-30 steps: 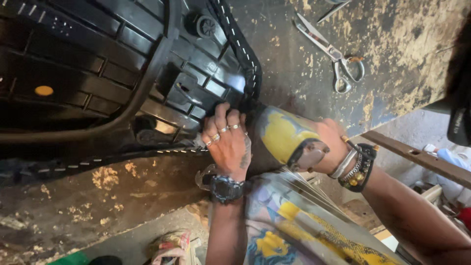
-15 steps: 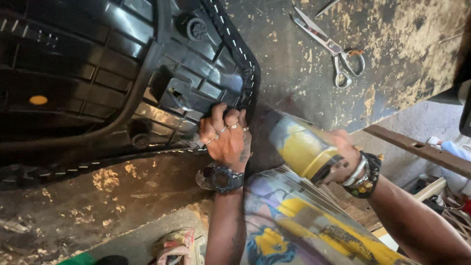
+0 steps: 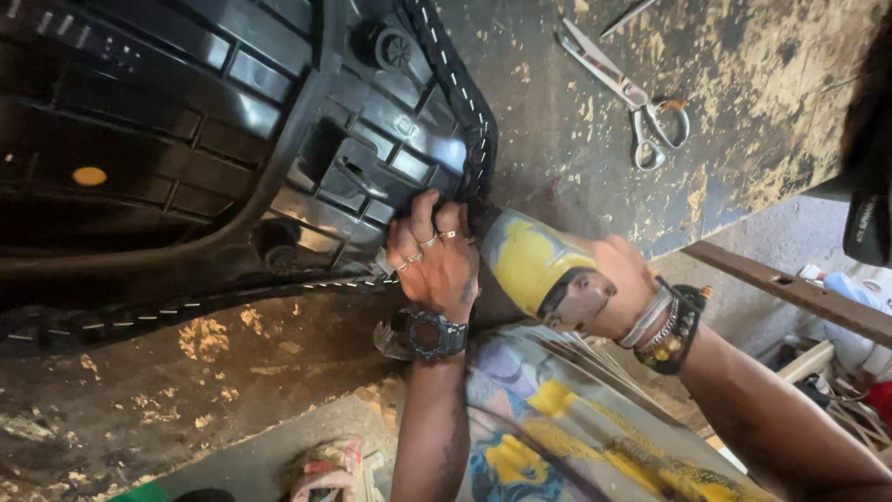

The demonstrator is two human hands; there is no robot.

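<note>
Here the left hand [image 3: 435, 256] (rings on its fingers, a dark watch at the wrist) is clamped on the corner of the black ribbed plastic panel [image 3: 223, 121] with its white-stitched trim [image 3: 462, 98], lying on the worn workbench [image 3: 557, 158]. The right hand [image 3: 621, 290] grips a yellow staple gun [image 3: 539, 265] against that corner; scissors [image 3: 632, 98] lie well apart

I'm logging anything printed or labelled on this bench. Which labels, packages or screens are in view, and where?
Yellow panel: on the tool held by the right hand, by the seat base corner; curved, yellow on grey.
Dark cloth with small pale mark: right edge, hanging.
No packages or screens.
</note>
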